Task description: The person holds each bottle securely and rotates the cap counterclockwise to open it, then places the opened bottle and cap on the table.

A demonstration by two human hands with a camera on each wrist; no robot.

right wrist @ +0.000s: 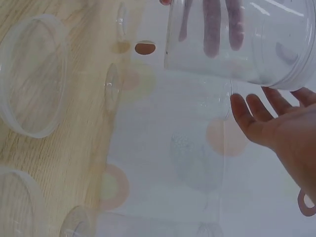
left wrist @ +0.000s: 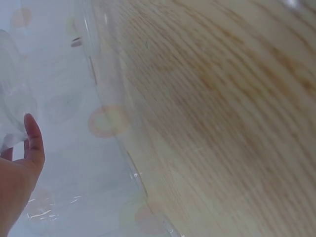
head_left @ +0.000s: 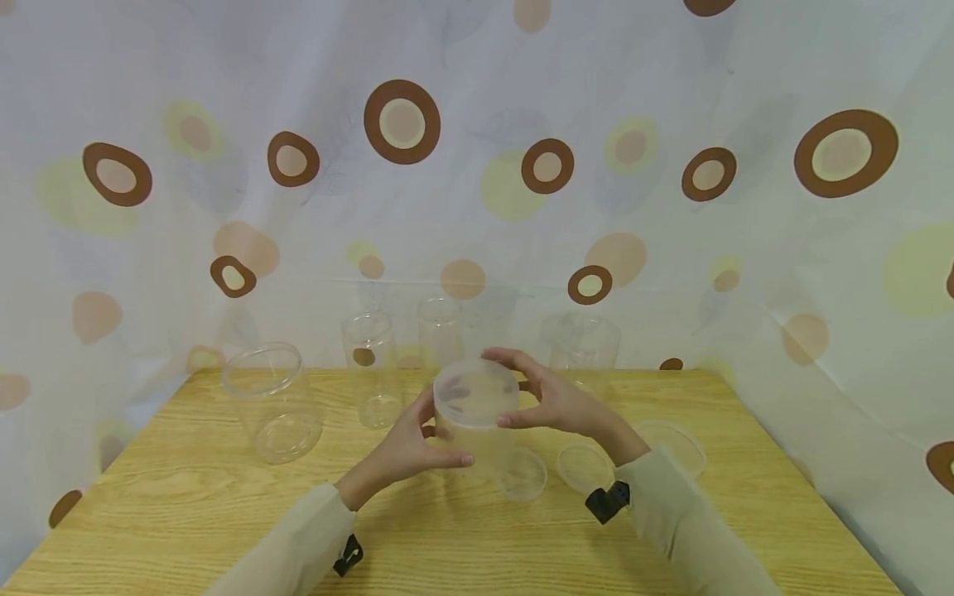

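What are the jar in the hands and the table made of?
The jar looks like clear, shiny plastic, maybe glass: fingers show through, and light glints. The table seems smooth wood, or a printed copy: grain lines run across it.

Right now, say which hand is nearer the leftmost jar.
Left. The left hand is right of the leftmost jar; the right hand is farther right, across the held container.
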